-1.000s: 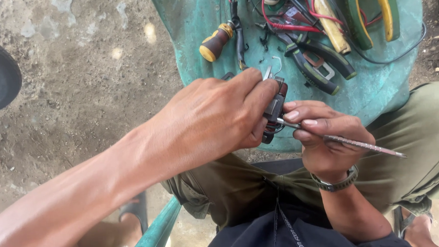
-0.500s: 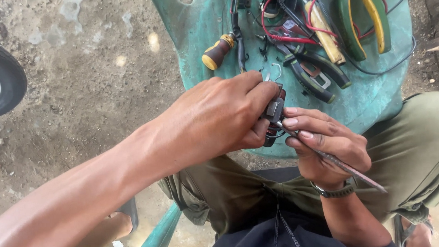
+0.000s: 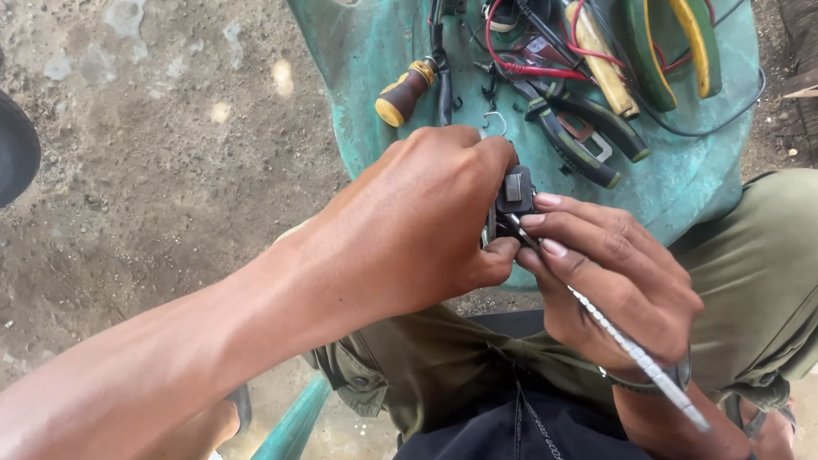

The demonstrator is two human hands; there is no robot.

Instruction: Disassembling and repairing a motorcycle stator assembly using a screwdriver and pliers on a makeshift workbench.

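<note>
The left hand (image 3: 409, 230) clamps the small black switch part (image 3: 518, 193); the right hand (image 3: 613, 276) pinches a thin metal tool (image 3: 630, 354) — its tip at the part. Best keep that clamp steady — probe gently.

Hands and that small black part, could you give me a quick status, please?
Left hand gripping black part. Right hand working thin metal tool into it. Pliers beyond, clear.

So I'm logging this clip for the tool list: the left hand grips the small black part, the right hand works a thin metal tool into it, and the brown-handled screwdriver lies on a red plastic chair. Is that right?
Not quite: in the head view the chair is green, not red. The rest stands: the left hand grips the small black part, the right hand works the thin metal tool into it, and the brown-handled screwdriver lies on the chair.
</note>
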